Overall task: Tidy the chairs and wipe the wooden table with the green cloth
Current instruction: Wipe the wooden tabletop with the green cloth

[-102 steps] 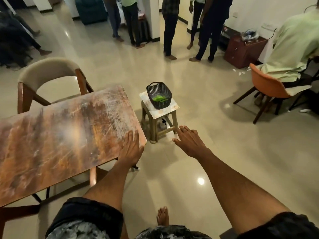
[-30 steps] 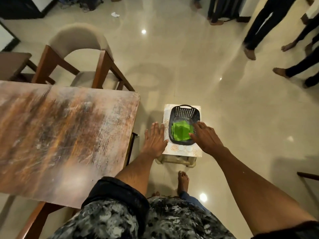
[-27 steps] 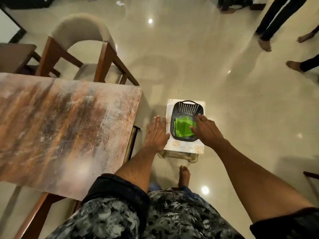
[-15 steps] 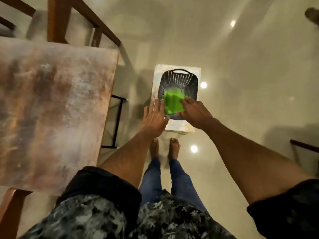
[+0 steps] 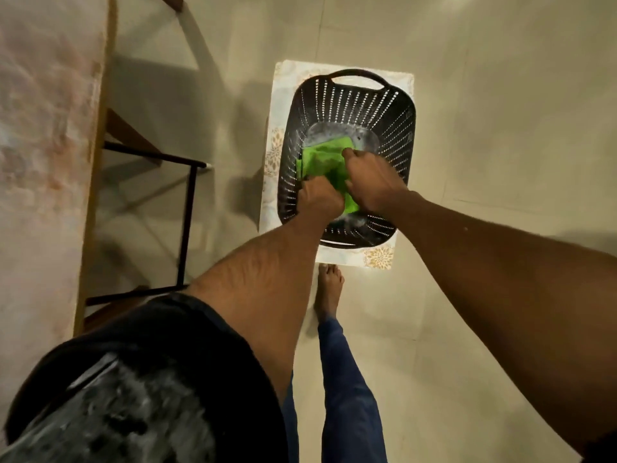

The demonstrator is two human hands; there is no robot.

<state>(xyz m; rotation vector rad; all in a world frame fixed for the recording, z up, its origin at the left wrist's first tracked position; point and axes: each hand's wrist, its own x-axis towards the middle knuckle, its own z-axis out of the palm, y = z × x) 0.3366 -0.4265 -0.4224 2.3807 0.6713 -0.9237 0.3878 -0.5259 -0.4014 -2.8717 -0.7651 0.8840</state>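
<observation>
The green cloth lies folded in the bottom of a black slotted plastic basket, which stands on a small patterned stool. Both my hands are down inside the basket. My left hand grips the cloth's near left edge. My right hand grips its right side, fingers curled over the fabric. The wooden table fills the left edge of the view, its pale worn top blurred.
A dark metal frame shows under the table's edge, between the table and the stool. My bare foot stands on the glossy tile floor just before the stool. Bare floor stretches to the right.
I have leaned closer over the basket. My left hand moved from the stool's edge into the basket and took hold of the cloth, and my right hand closed on it.
</observation>
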